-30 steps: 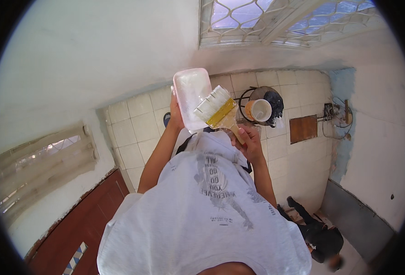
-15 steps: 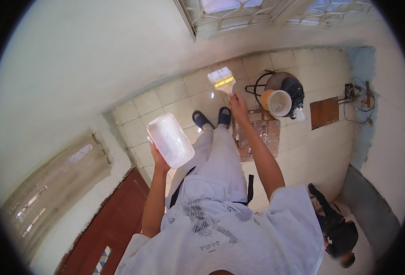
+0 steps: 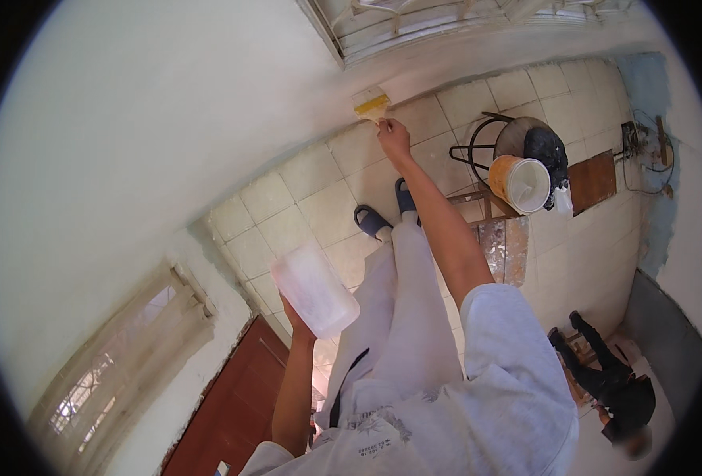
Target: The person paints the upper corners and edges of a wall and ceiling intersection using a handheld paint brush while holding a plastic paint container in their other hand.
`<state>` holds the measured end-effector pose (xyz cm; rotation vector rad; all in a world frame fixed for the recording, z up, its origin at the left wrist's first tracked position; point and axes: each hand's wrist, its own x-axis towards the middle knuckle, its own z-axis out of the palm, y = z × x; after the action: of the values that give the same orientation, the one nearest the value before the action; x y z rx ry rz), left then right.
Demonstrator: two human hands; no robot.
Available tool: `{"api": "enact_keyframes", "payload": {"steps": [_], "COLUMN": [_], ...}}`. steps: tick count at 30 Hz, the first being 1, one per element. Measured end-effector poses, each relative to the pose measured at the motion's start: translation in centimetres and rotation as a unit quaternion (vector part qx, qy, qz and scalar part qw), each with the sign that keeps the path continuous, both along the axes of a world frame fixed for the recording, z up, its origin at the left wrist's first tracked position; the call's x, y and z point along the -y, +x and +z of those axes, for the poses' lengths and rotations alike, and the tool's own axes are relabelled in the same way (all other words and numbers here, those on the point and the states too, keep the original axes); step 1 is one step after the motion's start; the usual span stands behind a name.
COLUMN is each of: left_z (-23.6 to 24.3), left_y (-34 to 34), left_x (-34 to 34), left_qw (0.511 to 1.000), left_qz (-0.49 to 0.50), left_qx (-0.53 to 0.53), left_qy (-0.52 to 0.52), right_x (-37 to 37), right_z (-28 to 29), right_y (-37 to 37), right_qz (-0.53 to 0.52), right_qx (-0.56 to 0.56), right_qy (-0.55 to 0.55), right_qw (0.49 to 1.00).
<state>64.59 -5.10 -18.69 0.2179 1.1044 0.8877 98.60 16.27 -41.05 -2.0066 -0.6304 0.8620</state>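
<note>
In my right hand [image 3: 394, 140] is the handle of a wide paintbrush [image 3: 373, 106] with a yellow band. My right arm stretches forward, and the white bristles are at the pale wall [image 3: 208, 103] ahead; whether they touch it I cannot tell for sure. A white, paint-coated rectangular tray [image 3: 317, 289] rests in my left hand [image 3: 297, 319], held low in front of my left leg. The fingers of that hand are mostly hidden under the tray.
On the right, an orange-and-white bucket [image 3: 519, 184] and a black plastic bag [image 3: 545, 155] sit on a round stool [image 3: 511, 136]. A paint-spattered wooden stand [image 3: 503, 247] is beside my right leg. Another person [image 3: 617, 390] is at the lower right. A barred window [image 3: 446, 24] is above the wall.
My right hand has carried the paintbrush forward and up to the wall. With the view shifted, the tray appears slightly lower and more to the right, still in my left hand.
</note>
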Motion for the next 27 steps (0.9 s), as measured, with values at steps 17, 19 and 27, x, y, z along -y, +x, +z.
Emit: {"api": "enact_keyframes", "payload": {"steps": [17,19,27], "left_z": [-4.5,-4.9,-4.7], "left_y": [-2.0,-2.7,-3.3], "left_x": [1.0,1.1,1.4], "left_qw": [0.991,0.992,0.992], "left_qz": [0.013,0.022,0.018], "left_qx": [0.079,0.066,0.051], "left_qy": [-0.104,-0.105,-0.114], "right_x": [2.1,2.8,-1.3], "right_z": [-2.5,-4.7,2.1], "right_y": [-1.3,-1.1,-2.3], "right_qz": [0.074,0.066,0.038], "right_qx": [0.057,0.075,-0.057], "right_qy": [-0.018,-0.046,0.039], "right_qw": [0.995,0.994,0.997]}}
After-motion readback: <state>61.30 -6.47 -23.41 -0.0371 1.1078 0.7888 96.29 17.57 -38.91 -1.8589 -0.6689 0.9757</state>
